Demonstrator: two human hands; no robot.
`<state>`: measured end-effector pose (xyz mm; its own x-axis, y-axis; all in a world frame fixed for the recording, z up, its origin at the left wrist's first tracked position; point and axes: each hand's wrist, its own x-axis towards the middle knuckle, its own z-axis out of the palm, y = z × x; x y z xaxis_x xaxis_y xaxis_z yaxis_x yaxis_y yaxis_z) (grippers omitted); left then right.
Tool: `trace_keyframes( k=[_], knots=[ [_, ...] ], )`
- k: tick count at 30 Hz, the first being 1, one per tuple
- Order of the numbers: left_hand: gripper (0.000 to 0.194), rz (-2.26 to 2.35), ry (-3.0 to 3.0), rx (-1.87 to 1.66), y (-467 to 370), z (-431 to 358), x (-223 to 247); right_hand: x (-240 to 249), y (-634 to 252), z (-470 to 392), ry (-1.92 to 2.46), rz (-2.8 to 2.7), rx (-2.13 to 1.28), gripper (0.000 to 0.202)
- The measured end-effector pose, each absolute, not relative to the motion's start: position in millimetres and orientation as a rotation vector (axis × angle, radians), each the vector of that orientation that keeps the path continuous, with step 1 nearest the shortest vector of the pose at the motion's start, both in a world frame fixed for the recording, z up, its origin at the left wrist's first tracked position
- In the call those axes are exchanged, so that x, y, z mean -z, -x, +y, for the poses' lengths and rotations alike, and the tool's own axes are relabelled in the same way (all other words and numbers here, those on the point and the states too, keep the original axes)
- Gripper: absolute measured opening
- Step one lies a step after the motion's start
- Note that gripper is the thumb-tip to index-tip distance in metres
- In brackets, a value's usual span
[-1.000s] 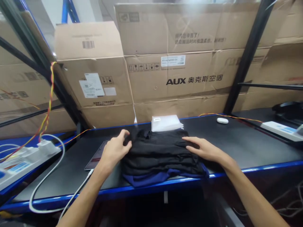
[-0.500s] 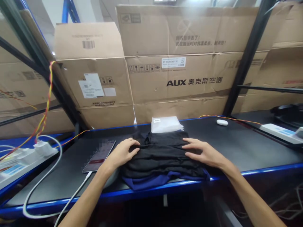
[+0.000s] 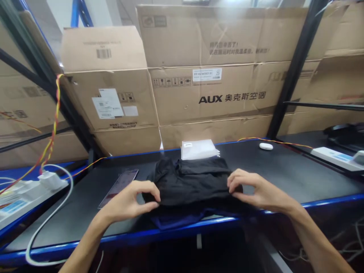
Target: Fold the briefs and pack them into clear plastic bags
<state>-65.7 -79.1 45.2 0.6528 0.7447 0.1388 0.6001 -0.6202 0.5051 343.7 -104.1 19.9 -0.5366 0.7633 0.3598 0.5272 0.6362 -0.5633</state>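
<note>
A folded black garment (image 3: 196, 185) lies at the front middle of the shelf; its exact kind I cannot make out. My left hand (image 3: 136, 199) pinches its near left corner between thumb and fingers. At the right end, my right hand (image 3: 247, 187) grips the fabric's edge the same way. The near edge looks lifted between both hands. Beneath it, dark blue cloth (image 3: 182, 220) hangs over the blue front rim. Just behind the garment lie white plastic packets (image 3: 200, 150) in a stack.
A phone (image 3: 119, 185) lies left, partly behind my left hand. White power strips (image 3: 335, 158) stand at both sides, with a white cable (image 3: 64, 204) looping at left. A small white case (image 3: 266, 146) sits at the back right. Cardboard (image 3: 210, 83) walls the back.
Both hands have come nearer and closed on the black garment's edge, which is now raised toward me. My left hand also moved left, covering part of the phone and cable.
</note>
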Motion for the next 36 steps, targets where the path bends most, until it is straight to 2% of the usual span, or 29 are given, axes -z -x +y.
trace_keyframes(
  k=[4,7,12,14,15,17,19,22,25,27,31,36],
  knots=[
    [0.016,1.094,-2.447,-0.232,61.4,-85.0,-49.5,-19.7,-339.4,-107.3,1.029,-2.384,-0.719,0.013],
    [0.026,1.121,-2.418,-0.267,47.5,-75.3,-58.4,-17.1,-340.7,-99.0,1.126,-2.230,-0.774,0.026],
    [0.024,1.035,-2.532,-0.560,13.1,-31.0,-62.2,-11.0,-350.6,-66.7,1.274,-1.944,-0.407,0.035],
    [0.037,0.932,-2.675,-0.499,3.8,-10.3,-57.8,-7.1,-353.1,-53.9,1.264,-2.067,-0.314,0.039],
    [0.040,0.930,-2.714,-0.443,0.9,-1.1,-55.0,-5.3,-353.6,-48.6,1.263,-2.130,-0.300,0.036],
    [0.031,0.959,-2.734,-0.360,-1.6,14.0,-49.5,-3.2,-353.3,-40.1,1.296,-2.200,-0.343,0.026],
    [0.022,0.993,-2.663,-0.358,-1.5,25.0,-45.0,-5.0,-351.8,-32.0,1.340,-2.185,-0.405,0.026],
    [0.027,1.089,-2.535,-0.523,-3.0,37.7,-39.8,-15.2,-348.6,-15.1,1.365,-2.110,-0.424,0.029],
    [0.031,1.248,-2.505,-0.644,-10.4,49.2,-32.7,-24.1,-343.4,6.7,1.458,-2.115,-0.290,0.024],
    [0.034,1.342,-2.548,-0.610,-16.6,54.6,-25.9,-23.2,-338.8,18.4,1.613,-2.151,-0.165,0.022],
    [0.032,1.427,-2.715,-0.414,-22.0,55.1,-15.9,-8.8,-333.7,25.7,1.687,-2.230,-0.152,0.022],
    [0.041,1.458,-2.804,-0.410,-13.2,28.7,-32.4,-7.5,-339.0,13.9,1.618,-2.232,-0.090,0.035]
  ],
)
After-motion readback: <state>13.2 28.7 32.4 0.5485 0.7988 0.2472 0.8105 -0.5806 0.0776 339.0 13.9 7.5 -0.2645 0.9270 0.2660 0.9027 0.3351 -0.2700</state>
